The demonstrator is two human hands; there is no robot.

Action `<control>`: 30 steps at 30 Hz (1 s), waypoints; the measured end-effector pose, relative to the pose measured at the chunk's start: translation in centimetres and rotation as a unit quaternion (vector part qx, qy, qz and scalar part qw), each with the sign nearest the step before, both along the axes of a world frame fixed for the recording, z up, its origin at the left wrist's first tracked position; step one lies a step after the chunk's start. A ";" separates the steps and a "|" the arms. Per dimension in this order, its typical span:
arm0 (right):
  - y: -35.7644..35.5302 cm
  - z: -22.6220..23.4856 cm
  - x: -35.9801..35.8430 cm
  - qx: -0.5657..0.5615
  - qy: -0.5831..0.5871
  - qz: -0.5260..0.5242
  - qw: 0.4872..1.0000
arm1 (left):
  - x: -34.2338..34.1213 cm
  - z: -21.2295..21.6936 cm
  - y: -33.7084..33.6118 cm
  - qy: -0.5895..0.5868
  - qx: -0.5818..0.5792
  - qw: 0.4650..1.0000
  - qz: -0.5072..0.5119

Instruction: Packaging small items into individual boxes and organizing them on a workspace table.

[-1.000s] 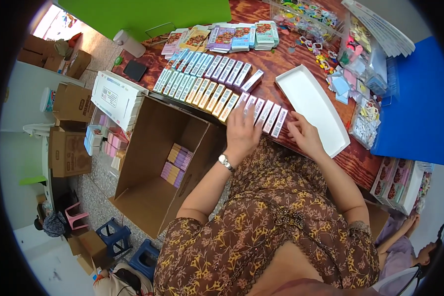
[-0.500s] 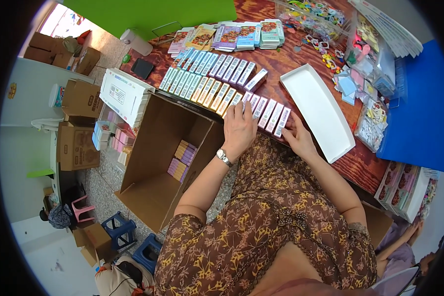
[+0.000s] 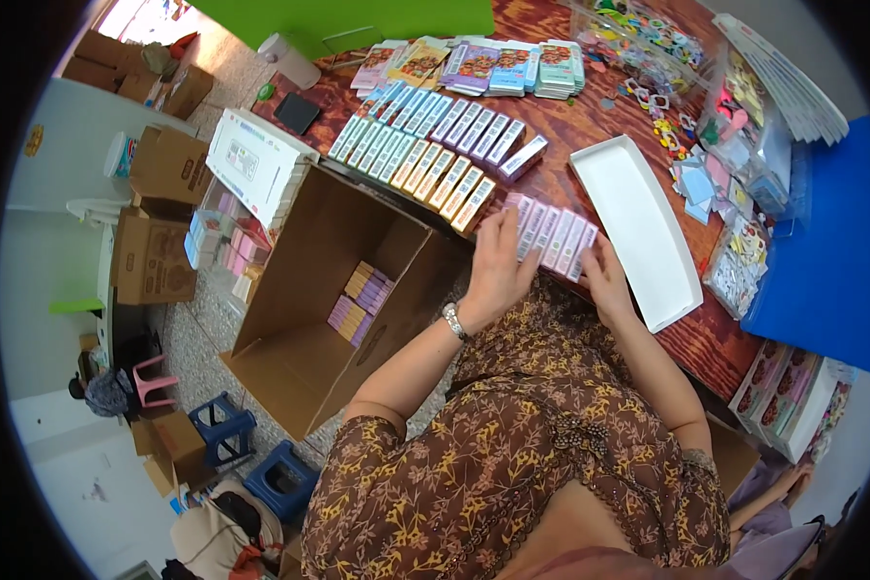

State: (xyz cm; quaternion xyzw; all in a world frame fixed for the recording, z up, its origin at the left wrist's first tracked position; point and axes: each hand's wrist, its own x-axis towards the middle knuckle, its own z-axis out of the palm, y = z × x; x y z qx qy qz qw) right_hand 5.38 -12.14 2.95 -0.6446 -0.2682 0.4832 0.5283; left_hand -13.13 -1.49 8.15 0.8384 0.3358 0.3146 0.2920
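Your left hand [image 3: 496, 266] lies flat, fingers spread, over the near end of a short row of pink boxes [image 3: 551, 235], so the boxes under your palm are hidden. Your right hand [image 3: 609, 280] rests at the other end of that row, fingers loosely apart and touching the last box; you cannot tell whether either hand actually grips one. The row sits at the near edge of the table [image 3: 590, 116], just beside an empty white tray [image 3: 638, 227].

Farther back, two longer rows of boxes [image 3: 425, 155] lie side by side, and beyond them stacks of flat packets [image 3: 493, 66]; their print is too small to make out. The small coloured items [image 3: 706, 164] on the right blur together, partly under clear plastic.

The table is reddish wood grain. To your left stands an open cardboard box [image 3: 309, 319] with a few small boxes inside, on a speckled floor with more cartons [image 3: 155, 256] and blue stools [image 3: 222, 425].
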 end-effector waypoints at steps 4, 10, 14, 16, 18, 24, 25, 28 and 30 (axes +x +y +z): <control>-1.0 0.1 0.4 0.032 0.104 -0.018 0.994 | -0.1 1.1 -2.6 -0.045 0.073 0.996 -0.011; -1.0 0.8 1.0 0.106 0.112 -0.022 0.988 | -0.8 0.5 -3.7 -0.089 0.104 0.990 -0.026; -0.3 0.8 1.6 0.129 0.107 -0.016 0.986 | -0.6 0.4 -3.6 -0.102 0.132 0.986 -0.025; 0.0 1.3 1.7 0.125 0.118 -0.028 0.985 | -0.7 0.5 -3.6 -0.089 0.141 0.986 -0.026; 0.0 1.8 1.7 0.116 0.116 -0.021 0.986 | -0.7 1.0 -3.5 -0.078 0.148 0.986 -0.025; 0.3 1.8 2.1 0.141 0.114 -0.032 0.983 | -0.7 1.1 -3.3 -0.119 0.149 0.982 -0.018; 0.5 1.9 2.2 0.154 0.100 -0.029 0.983 | -0.7 1.0 -3.4 -0.119 0.148 0.982 -0.019; 1.1 0.9 3.3 0.151 0.065 -0.031 0.986 | -0.8 0.4 -3.4 -0.132 0.152 0.979 -0.015; 1.9 0.9 3.0 0.170 0.068 -0.041 0.982 | -1.1 -0.2 -3.5 -0.121 0.151 0.981 -0.028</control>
